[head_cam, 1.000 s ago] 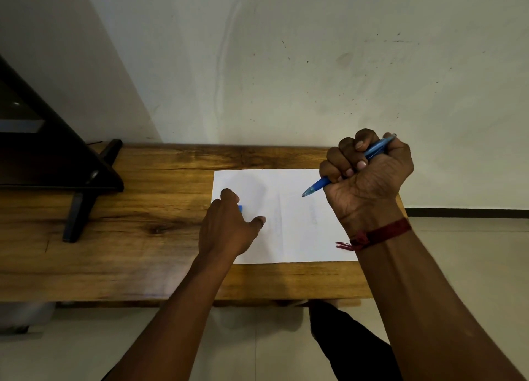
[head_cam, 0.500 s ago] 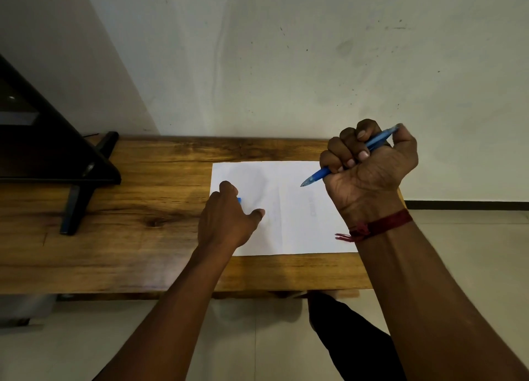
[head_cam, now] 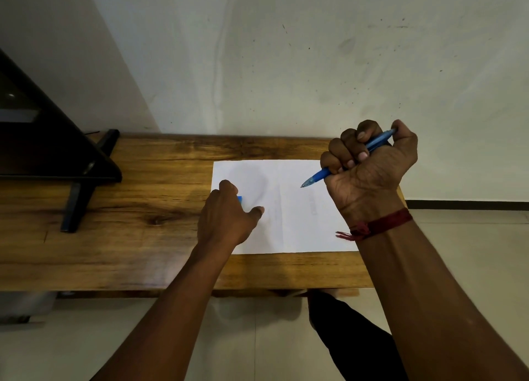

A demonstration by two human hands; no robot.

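Note:
A white sheet of paper (head_cam: 289,208) lies flat on the wooden table (head_cam: 137,217), near its right end. My left hand (head_cam: 227,214) rests on the sheet's left edge with its fingers curled over a small blue cap (head_cam: 240,199), of which only a corner shows. My right hand (head_cam: 369,168) is raised above the sheet's right side. It grips a blue pen (head_cam: 320,176) in a fist, tip pointing down-left over the paper without touching it. A red thread is tied around my right wrist.
A black stand with a dark slanted panel (head_cam: 57,157) occupies the table's left end. A pale wall rises just behind the table. Tiled floor lies below and to the right. A dark-clothed leg (head_cam: 352,337) shows under the front edge.
The whole scene has slid slightly upward in view. Both hands keep their places relative to the paper, and the pen stays in the same grip.

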